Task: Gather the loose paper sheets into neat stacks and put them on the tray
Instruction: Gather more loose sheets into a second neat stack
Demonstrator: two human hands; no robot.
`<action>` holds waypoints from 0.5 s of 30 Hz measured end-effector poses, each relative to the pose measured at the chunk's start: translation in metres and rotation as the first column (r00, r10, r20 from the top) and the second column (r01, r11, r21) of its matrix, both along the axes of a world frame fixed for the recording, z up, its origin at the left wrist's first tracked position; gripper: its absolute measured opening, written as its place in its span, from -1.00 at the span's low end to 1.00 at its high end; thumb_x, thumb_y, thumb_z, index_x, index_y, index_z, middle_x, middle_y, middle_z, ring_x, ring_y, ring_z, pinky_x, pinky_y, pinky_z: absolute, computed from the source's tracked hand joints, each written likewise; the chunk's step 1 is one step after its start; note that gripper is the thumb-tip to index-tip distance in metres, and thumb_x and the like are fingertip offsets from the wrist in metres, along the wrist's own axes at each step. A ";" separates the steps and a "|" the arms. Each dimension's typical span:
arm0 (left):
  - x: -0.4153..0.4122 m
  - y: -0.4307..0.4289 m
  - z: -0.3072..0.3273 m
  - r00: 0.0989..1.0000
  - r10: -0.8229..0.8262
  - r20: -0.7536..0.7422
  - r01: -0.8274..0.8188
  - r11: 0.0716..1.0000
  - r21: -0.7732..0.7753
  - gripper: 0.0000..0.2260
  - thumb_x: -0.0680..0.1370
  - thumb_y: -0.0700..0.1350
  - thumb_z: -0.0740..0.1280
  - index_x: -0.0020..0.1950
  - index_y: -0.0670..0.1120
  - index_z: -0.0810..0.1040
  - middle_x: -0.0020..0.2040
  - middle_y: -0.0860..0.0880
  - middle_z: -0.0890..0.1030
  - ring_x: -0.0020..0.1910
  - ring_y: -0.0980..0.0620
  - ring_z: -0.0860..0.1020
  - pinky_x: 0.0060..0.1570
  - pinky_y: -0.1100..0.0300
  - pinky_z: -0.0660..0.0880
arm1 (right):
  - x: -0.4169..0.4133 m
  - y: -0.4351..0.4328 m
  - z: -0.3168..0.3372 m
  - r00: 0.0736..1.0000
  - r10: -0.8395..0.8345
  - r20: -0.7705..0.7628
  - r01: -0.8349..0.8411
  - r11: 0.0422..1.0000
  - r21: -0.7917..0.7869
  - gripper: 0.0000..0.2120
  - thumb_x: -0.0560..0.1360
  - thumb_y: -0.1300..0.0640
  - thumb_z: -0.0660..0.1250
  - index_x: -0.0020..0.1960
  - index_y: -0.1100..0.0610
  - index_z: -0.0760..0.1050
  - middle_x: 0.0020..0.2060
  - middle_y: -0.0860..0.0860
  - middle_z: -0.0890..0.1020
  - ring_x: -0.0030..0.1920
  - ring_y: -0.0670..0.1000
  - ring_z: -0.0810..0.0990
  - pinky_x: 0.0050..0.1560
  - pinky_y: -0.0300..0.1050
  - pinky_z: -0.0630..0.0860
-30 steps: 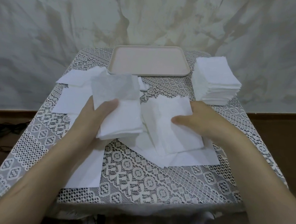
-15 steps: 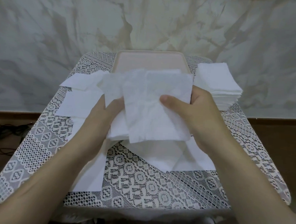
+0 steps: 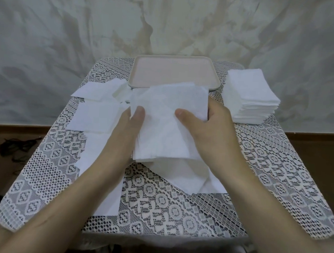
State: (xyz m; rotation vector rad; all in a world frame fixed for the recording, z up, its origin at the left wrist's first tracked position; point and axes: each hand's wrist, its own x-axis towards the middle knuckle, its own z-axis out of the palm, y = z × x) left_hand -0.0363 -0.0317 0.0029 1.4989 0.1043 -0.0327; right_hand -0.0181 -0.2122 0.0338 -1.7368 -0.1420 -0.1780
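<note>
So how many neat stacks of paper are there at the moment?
2. A tall stack sits on the table right of the tray; a thinner stack is held between the left hand and right hand. Loose sheets beneath could hide more.

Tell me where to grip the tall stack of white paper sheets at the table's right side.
Probably low on both side faces of the tall stack of white paper sheets, reaching from the near side, fingers under the bottom sheet: the layers lie loose, so a top pinch lifts few.

No readable text, label or number shows anywhere.
</note>
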 end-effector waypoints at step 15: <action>-0.001 0.004 -0.002 1.000 -0.024 0.017 0.024 1.000 0.008 -0.43 0.54 0.28 0.32 0.53 0.14 0.43 0.33 0.04 0.67 0.28 -0.05 0.67 0.15 -0.25 0.65 | 0.005 -0.019 -0.006 1.000 0.013 0.007 -0.012 0.998 -0.062 -0.82 0.49 0.06 0.44 -0.05 0.18 0.65 -0.19 0.13 0.72 -0.14 0.20 0.70 -0.08 0.28 0.63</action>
